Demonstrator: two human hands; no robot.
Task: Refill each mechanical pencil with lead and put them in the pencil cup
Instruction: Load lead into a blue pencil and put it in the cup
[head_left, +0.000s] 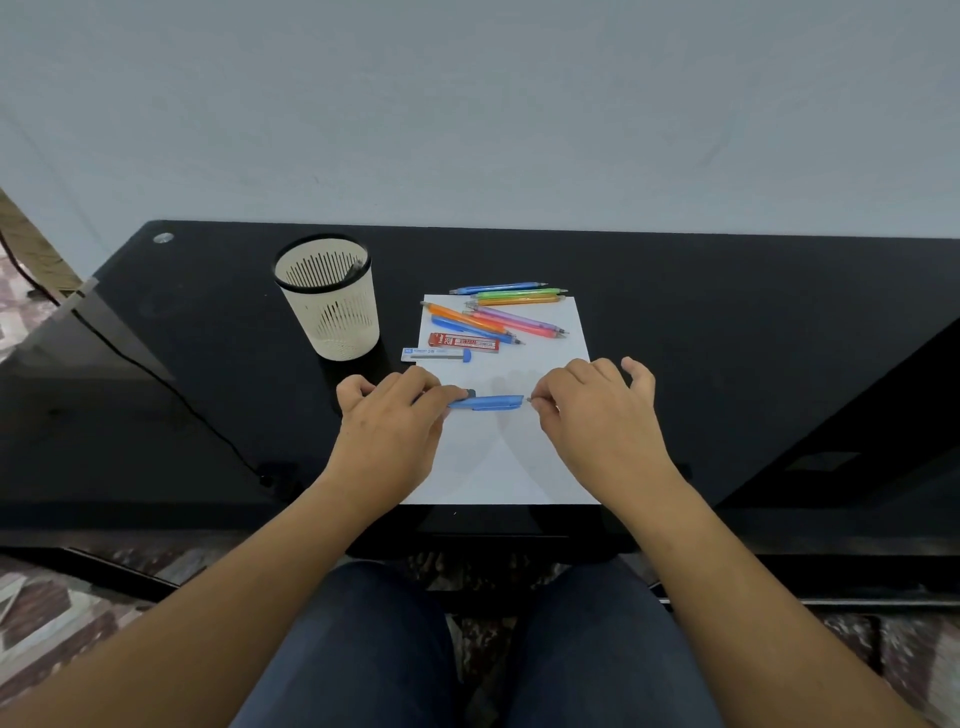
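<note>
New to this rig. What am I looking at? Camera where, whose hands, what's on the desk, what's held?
No machine here: a person works with two bare hands. The one picture comes from a wide-angle camera worn on the head, looking forward and down. On the black table lies a white sheet of paper. At its far end sits a pile of coloured mechanical pencils, with a red lead case and a blue-capped lead case just nearer. A pale slotted pencil cup stands to the left. The left hand grips one end of a blue mechanical pencil; the right hand pinches its tip.
</note>
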